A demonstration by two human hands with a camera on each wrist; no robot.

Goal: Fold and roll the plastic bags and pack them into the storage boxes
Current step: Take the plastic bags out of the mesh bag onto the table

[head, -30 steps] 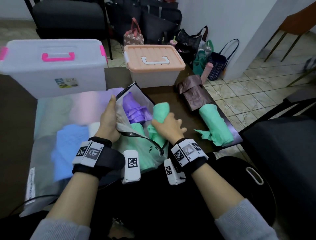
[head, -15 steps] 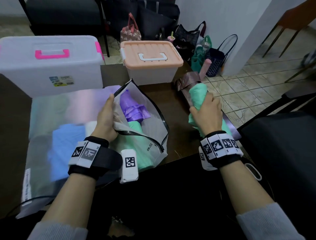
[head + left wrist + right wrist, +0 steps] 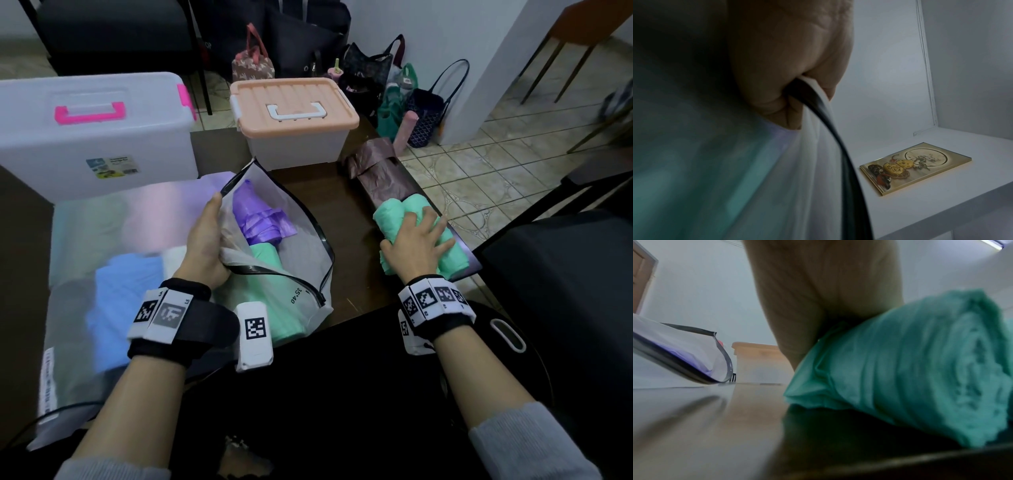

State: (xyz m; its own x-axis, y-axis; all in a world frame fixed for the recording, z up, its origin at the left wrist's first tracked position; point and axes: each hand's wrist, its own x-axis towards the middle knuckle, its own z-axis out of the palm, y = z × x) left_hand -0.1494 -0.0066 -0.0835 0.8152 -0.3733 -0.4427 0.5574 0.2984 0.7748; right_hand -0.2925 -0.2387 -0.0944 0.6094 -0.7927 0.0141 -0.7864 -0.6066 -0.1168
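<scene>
**Soft green rolls under my palm, pouch held open**

My right hand (image 3: 419,240) lies flat, fingers spread, on top of the green rolled bags (image 3: 404,214) at the right edge of the table (image 3: 349,212), just in front of a brown bag (image 3: 380,178). They are thin plastic, so I judge them light, squashy and slick; loose pressure would let a roll spring open. I expect the safest hold is around the middle, fingers wrapping the whole roll so the free edge stays tucked beneath.

My left hand (image 3: 203,246) pinches the black-trimmed rim of the zip pouch (image 3: 308,267), keeping its mouth open; a purple bag (image 3: 257,216) and more green plastic sit inside. The peach-lidded box (image 3: 294,116) and the pink-handled box (image 3: 92,133) stand closed behind.
</scene>
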